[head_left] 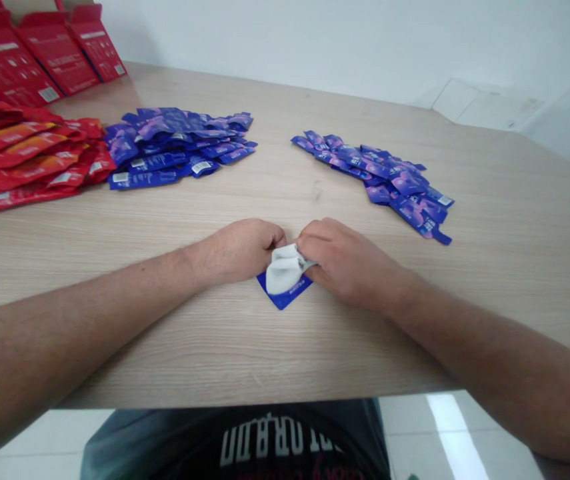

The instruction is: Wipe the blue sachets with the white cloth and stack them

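Cloth [283, 269], perhaps, between both hands [239, 252] [347, 263]

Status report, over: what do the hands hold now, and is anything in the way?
Left hand, right hand at white wipe. Blue sachet under it. Two blue sachet piles ahead, apart.

Dark T-shirt [265, 443] with white lettering [269, 440], bare hands [345, 263].
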Action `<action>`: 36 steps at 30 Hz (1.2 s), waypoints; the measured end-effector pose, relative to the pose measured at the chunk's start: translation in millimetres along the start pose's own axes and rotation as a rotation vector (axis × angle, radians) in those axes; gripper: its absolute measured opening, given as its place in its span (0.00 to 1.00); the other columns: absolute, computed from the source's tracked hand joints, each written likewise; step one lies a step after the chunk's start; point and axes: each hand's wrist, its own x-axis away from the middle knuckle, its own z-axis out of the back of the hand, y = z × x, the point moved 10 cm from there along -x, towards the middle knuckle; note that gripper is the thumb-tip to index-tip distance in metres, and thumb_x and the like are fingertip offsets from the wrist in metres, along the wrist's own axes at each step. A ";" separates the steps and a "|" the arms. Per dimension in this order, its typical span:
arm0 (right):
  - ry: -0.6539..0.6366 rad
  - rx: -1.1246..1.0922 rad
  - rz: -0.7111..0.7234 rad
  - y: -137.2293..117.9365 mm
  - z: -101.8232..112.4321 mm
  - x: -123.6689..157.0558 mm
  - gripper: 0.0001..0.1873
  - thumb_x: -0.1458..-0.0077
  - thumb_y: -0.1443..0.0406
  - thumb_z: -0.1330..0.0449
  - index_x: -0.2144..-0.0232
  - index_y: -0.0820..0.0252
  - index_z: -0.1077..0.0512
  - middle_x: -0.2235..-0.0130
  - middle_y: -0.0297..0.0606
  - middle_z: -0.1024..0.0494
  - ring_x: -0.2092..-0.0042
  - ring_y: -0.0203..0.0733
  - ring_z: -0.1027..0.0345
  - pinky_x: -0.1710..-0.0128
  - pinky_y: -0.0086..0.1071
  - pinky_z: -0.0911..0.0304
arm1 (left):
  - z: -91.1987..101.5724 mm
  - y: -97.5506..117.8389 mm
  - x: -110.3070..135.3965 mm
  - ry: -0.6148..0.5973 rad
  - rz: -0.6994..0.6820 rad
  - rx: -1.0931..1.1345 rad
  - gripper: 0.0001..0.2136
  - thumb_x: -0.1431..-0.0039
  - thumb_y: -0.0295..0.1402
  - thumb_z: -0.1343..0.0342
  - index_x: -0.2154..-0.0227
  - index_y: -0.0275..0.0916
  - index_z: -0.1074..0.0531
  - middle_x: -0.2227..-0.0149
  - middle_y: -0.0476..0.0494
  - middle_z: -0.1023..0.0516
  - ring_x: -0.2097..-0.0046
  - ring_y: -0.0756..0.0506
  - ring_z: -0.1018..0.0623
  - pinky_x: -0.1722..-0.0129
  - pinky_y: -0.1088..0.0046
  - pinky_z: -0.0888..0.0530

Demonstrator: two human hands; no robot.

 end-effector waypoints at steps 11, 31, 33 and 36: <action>0.012 -0.009 -0.023 -10.3 2.4 -0.3 0.05 0.39 0.67 0.44 0.60 0.62 0.30 0.59 0.44 0.26 0.56 0.47 0.36 0.53 0.39 0.40 | 0.1 -0.7 -0.2 -0.041 0.021 0.081 0.10 0.44 0.36 0.50 0.71 0.41 0.24 0.75 0.53 0.22 0.72 0.50 0.26 0.72 0.76 0.36; -0.008 -0.036 -0.021 -8.5 0.2 1.6 0.05 0.41 0.69 0.43 0.61 0.61 0.28 0.59 0.43 0.27 0.57 0.46 0.35 0.53 0.39 0.39 | -2.4 -1.5 -0.1 -0.042 0.002 0.057 0.11 0.43 0.37 0.51 0.70 0.41 0.24 0.74 0.52 0.22 0.71 0.50 0.26 0.73 0.75 0.37; 0.000 -0.032 0.030 -18.1 -0.1 0.5 0.06 0.39 0.68 0.45 0.61 0.60 0.28 0.59 0.43 0.26 0.56 0.46 0.36 0.52 0.39 0.40 | -2.8 -1.1 0.0 -0.043 -0.010 0.061 0.11 0.43 0.37 0.51 0.70 0.41 0.24 0.74 0.52 0.22 0.71 0.50 0.26 0.72 0.75 0.36; -0.092 -0.071 0.197 -39.9 -7.4 3.0 0.08 0.38 0.69 0.45 0.60 0.58 0.27 0.58 0.40 0.25 0.54 0.45 0.35 0.50 0.38 0.42 | -3.3 1.5 0.3 -0.047 -0.041 0.068 0.11 0.43 0.37 0.52 0.70 0.42 0.24 0.74 0.53 0.22 0.71 0.50 0.26 0.72 0.76 0.36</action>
